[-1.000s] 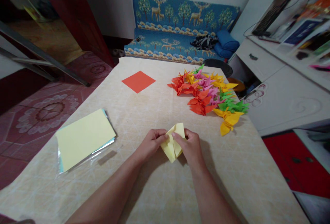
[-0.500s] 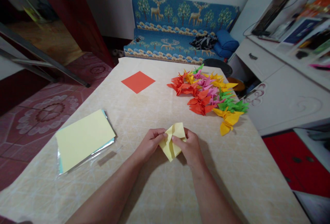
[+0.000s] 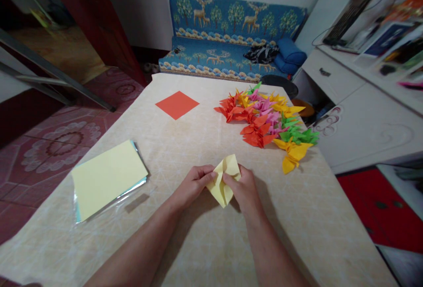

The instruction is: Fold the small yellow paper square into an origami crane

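A pale yellow sheet of origami paper [image 3: 225,186], creased and partly folded, is held between my two hands just above the table. My left hand [image 3: 197,182] pinches its left edge, thumb on top and fingers behind. On the other side, my right hand [image 3: 245,185] grips the right edge, its thumb pressed near the middle crease. The fingers under the paper are hidden. Beyond my hands to the right lie several folded paper cranes [image 3: 261,119] in red, pink, orange, yellow and green.
A flat red paper square [image 3: 177,105] lies toward the far left of the cloth-covered table [image 3: 198,141]. Nearer on the left, a stack of yellow and blue paper [image 3: 109,179] rests on its clear wrapper. Behind the table stands a blue patterned sofa [image 3: 214,56]; a white cabinet [image 3: 366,115] is at right.
The yellow paper has shifted slightly right and turned a little, its top corner now farther right. Both hands keep hold of it; everything else stays in place.
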Demonstrator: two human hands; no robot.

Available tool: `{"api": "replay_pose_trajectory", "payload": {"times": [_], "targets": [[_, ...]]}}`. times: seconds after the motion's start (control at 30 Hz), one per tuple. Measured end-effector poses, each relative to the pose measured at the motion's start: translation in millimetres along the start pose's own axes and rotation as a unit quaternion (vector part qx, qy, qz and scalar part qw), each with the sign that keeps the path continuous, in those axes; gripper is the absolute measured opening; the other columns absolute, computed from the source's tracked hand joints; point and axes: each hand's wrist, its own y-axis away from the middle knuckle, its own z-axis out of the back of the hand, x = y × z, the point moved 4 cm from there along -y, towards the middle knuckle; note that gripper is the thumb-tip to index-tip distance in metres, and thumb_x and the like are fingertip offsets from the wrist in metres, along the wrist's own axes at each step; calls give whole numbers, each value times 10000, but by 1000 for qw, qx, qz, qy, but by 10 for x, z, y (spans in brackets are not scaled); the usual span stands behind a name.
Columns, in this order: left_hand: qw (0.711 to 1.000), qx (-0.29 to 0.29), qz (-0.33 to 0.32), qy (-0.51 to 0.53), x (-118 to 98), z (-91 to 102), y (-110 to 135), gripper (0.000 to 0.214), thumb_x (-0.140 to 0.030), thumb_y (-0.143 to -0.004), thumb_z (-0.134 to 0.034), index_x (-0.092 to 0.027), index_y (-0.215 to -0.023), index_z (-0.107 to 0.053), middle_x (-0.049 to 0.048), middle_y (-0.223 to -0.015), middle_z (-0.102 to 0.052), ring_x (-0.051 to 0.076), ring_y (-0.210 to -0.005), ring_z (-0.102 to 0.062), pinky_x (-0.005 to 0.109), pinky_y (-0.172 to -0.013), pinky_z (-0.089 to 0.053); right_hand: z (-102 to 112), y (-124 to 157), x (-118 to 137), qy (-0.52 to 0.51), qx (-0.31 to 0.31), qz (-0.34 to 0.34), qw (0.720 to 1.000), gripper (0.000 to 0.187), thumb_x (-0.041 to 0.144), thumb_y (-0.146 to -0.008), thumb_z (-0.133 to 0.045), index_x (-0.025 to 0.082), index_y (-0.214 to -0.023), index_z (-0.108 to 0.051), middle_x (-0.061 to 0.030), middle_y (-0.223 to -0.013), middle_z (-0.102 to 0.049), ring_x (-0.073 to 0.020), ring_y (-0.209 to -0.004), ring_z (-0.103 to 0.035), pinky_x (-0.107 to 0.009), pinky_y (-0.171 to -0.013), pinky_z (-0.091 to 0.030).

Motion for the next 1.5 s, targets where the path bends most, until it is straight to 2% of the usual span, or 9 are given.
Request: {"api": "replay_pose_trajectory", "payload": {"times": [0.2,0.37,0.6,0.73,1.03,1.5], "targets": [[999,20,-17,-21,-63,-39,22,335,-417,-837,-537,-93,-797,-612,49,-722,-570,129,-643,-489,256,-616,-353,1,-13,-3,39,-4,11,999,134,199,-618,-604,219,-748,-624,-6,-702,-685,-181,-629,-633,-249,-566,-492],[998,28,-35,-40,-82,-51,25,336,-416,-814,-577,-86,-809,-639,59,-762,-584,142,-695,-503,255,-637,-362,-12,-17,-29,47,-3,17,999,133,204,-628,-609,221,-759,-619,-13,-727,-691,-187,-646,-643,-249,-561,-496],[1000,13,-22,4,-74,-50,25,374,-440,-770,-624,-89,-884,-683,76,-772,-630,171,-701,-552,273,-665,-393,9,-31,-9,37,19,8,999,222,252,-610,-659,207,-825,-629,-31,-769,-702,-207,-686,-661,-277,-601,-519],[999,19,-22,19,-84,-66,29,395,-440,-762,-634,-79,-913,-687,92,-792,-640,177,-708,-558,276,-664,-401,20,-29,1,52,13,10,998,201,219,-620,-645,216,-819,-622,-26,-774,-704,-210,-709,-664,-275,-613,-521],[1000,14,-14,-21,-50,-35,25,395,-464,-800,-577,-75,-800,-644,76,-740,-614,153,-655,-531,263,-617,-380,2,-33,-7,68,18,24,997,173,187,-611,-640,234,-775,-614,-10,-742,-696,-202,-679,-659,-271,-588,-505],[998,-7,-19,-54,-40,-26,23,383,-467,-783,-593,-88,-764,-649,42,-675,-572,122,-594,-472,237,-567,-335,-13,-50,-79,103,-6,36,994,177,188,-604,-620,228,-777,-611,-19,-722,-687,-197,-653,-647,-263,-553,-496]]}}
